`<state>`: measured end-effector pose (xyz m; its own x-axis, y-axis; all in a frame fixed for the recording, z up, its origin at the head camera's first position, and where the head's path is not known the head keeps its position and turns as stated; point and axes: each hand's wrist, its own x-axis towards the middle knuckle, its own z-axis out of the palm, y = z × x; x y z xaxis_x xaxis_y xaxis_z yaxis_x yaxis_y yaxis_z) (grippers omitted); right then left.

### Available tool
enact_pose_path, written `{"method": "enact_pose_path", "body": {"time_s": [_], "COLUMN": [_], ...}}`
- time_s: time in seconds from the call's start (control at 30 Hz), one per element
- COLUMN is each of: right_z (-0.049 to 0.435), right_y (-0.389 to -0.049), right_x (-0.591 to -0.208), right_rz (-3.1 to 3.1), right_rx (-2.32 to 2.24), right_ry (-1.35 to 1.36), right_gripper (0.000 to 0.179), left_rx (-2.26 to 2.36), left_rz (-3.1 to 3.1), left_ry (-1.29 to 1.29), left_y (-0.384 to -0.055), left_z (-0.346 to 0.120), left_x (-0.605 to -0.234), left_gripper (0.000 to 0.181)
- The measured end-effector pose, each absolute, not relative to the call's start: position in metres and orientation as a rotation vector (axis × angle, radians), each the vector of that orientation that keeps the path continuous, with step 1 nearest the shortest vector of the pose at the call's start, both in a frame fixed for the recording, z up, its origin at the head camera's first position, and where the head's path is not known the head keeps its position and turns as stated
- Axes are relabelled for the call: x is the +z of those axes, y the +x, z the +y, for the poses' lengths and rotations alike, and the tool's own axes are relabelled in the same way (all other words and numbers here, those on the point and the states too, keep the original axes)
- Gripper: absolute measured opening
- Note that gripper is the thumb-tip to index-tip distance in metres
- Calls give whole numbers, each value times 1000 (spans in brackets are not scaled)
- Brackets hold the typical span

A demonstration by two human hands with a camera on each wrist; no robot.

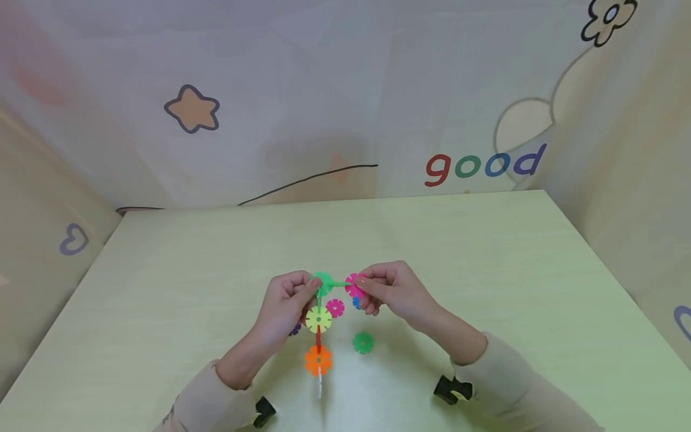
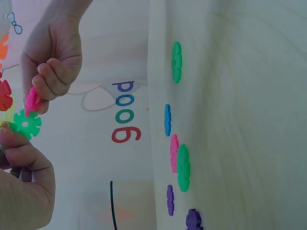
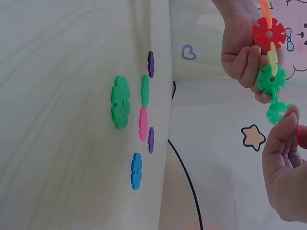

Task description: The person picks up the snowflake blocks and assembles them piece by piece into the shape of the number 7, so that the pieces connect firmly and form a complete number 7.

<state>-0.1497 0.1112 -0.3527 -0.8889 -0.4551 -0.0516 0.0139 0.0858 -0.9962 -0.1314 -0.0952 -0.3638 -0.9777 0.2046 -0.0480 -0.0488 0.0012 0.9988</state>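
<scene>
Between both hands hangs a chain of snowflake discs slotted together at right angles, held above the table. My left hand pinches the green snowflake disc at the chain's upper end. From there the chain drops through a yellow disc, a red disc and an orange disc, to a pale one seen edge-on at the bottom. My right hand pinches a pink snowflake disc. That pink disc meets a green disc seen edge-on beside the left fingers; how deep its slot sits I cannot tell.
Loose discs lie on the pale table: a green disc, a pink disc, a blue disc and purple ones, one of them a purple disc. A printed cloth stands behind the table and at its sides.
</scene>
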Motion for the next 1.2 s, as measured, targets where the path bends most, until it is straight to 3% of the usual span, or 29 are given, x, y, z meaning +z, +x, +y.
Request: {"method": "enact_pose_path", "body": {"time_s": [0.23, 0.43, 0.9, 1.2], "right_z": [119, 124, 128, 117], "right_y": [-154, -163, -196, -201], "right_x": [-353, -361, -403, -412], "right_rz": [2047, 2140, 2534, 2626], "right_rx": [-1860, -1740, -1131, -941], "right_ry": [-377, -316, -490, -482], "right_gripper": [29, 25, 33, 32], "left_rx": [2105, 2126, 2164, 2164], "left_rz": [2089, 2081, 2041, 2039], "left_ry": [108, 86, 83, 67], "left_y": [-132, -131, -130, -129], "left_z": [-98, -105, -116, -116], "left_x": [-366, -364, -360, -362], "left_gripper": [21, 22, 23, 23]}}
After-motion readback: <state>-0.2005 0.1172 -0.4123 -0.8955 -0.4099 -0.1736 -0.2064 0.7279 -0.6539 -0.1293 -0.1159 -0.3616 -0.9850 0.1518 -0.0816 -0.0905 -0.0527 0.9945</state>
